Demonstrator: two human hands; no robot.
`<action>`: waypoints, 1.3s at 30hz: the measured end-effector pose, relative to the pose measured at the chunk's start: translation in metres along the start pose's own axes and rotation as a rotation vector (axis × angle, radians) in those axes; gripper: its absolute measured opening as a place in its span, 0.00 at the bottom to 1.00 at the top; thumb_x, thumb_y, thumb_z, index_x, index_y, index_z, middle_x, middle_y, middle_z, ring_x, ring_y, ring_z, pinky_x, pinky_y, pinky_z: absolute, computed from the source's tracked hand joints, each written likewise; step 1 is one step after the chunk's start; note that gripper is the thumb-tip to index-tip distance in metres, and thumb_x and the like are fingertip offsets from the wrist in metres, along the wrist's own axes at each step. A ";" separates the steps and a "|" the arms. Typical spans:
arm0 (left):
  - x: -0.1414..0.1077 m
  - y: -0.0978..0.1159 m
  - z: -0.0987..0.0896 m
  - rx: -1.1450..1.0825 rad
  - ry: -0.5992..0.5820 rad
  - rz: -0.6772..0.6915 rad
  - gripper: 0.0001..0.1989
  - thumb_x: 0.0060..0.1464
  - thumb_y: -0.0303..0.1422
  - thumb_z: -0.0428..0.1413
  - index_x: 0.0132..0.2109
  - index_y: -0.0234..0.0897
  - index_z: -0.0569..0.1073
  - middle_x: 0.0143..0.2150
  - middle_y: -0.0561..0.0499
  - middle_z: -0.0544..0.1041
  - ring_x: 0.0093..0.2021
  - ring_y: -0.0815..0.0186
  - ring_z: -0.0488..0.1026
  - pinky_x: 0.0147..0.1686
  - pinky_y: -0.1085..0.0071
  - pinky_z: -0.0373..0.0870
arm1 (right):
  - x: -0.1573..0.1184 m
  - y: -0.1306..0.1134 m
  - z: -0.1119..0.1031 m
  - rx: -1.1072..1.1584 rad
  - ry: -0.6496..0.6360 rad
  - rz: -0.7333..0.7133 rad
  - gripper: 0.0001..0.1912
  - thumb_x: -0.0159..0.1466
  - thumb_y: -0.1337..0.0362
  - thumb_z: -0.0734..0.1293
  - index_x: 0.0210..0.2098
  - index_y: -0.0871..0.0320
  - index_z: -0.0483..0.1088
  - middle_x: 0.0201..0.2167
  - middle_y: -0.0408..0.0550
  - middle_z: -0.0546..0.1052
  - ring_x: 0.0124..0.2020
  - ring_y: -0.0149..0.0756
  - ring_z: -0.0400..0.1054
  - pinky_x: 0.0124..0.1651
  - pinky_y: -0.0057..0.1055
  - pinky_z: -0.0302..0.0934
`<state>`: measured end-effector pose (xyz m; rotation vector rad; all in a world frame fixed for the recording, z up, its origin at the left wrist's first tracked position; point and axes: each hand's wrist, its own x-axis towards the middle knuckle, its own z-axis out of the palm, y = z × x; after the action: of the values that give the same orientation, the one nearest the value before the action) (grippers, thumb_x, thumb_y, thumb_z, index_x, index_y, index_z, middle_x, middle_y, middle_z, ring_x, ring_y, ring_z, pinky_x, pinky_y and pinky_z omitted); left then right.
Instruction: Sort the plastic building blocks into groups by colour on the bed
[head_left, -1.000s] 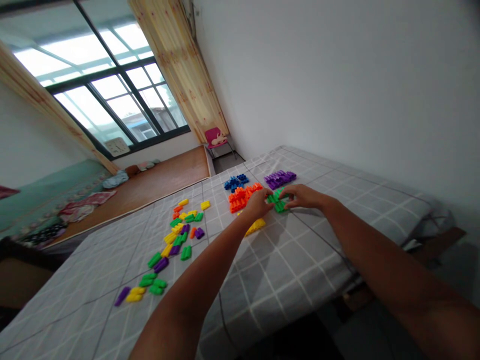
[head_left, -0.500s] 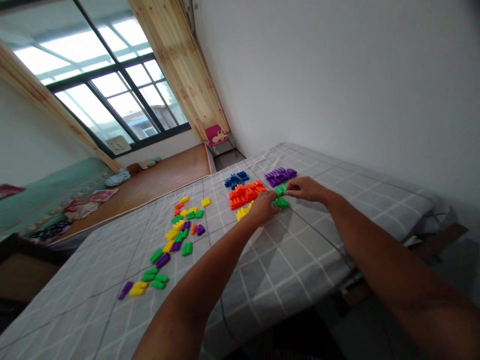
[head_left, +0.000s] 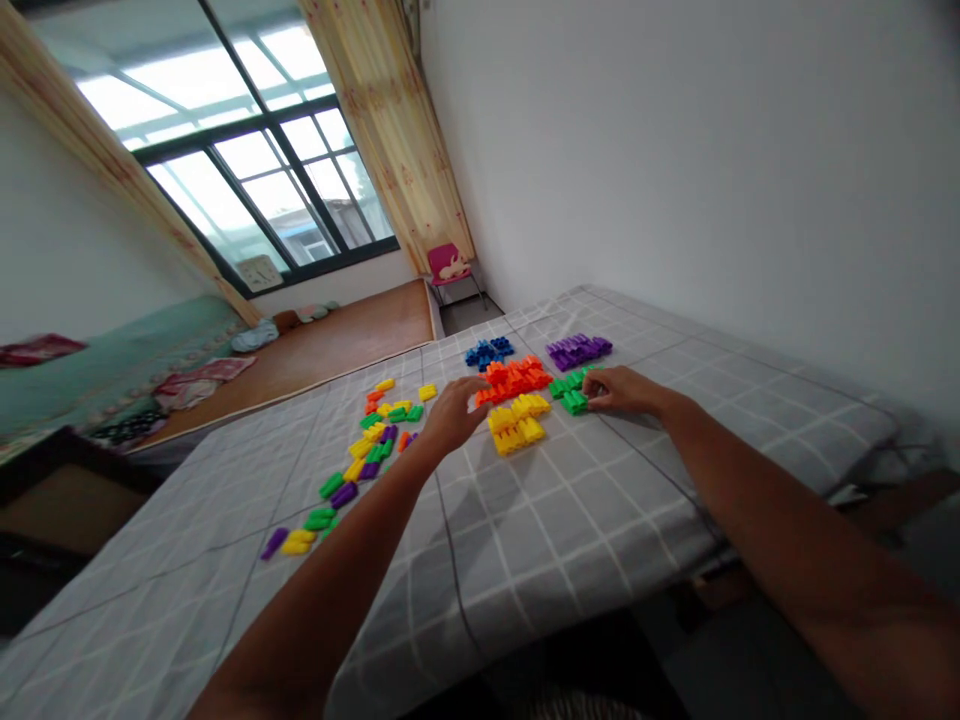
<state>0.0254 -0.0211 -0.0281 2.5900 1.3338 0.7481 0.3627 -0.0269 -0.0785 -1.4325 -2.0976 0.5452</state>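
Observation:
My left hand (head_left: 454, 416) is over the cloth just left of the orange blocks (head_left: 514, 378). Its thumb and fingers are apart, with nothing visible between them. My right hand (head_left: 624, 390) has curled fingers against the right end of the green toy blocks (head_left: 573, 388), closed on a green block there; the fingertips are partly hidden. Close in front of the orange group sit the yellow blocks (head_left: 517, 424). Behind are dark blue blocks (head_left: 489, 352) and a purple group (head_left: 579, 350).
Mixed loose blocks (head_left: 360, 470) trail along the left side of the checked grey cloth (head_left: 570, 530), partly behind my left forearm. A white wall (head_left: 712, 180) borders the right side. Beyond the cloth are a brown platform (head_left: 352, 340) and a pink chair (head_left: 444, 262).
My left hand has moved left, away from the green blocks, uncovering the yellow group. My right hand stays at the green blocks. The whole view has shifted slightly.

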 end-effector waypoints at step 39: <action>-0.176 -0.182 -0.084 0.308 -0.124 -0.648 0.17 0.59 0.36 0.47 0.50 0.44 0.77 0.49 0.43 0.78 0.50 0.56 0.73 0.44 0.65 0.71 | 0.214 -0.235 0.234 -0.531 -0.234 -0.273 0.13 0.59 0.60 0.69 0.43 0.57 0.74 0.43 0.49 0.79 0.42 0.36 0.72 0.38 0.26 0.60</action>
<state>-0.2333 -0.0606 -0.0807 2.1093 2.2057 0.2824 -0.0164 0.0829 -0.0750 -1.3575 -2.7130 0.0418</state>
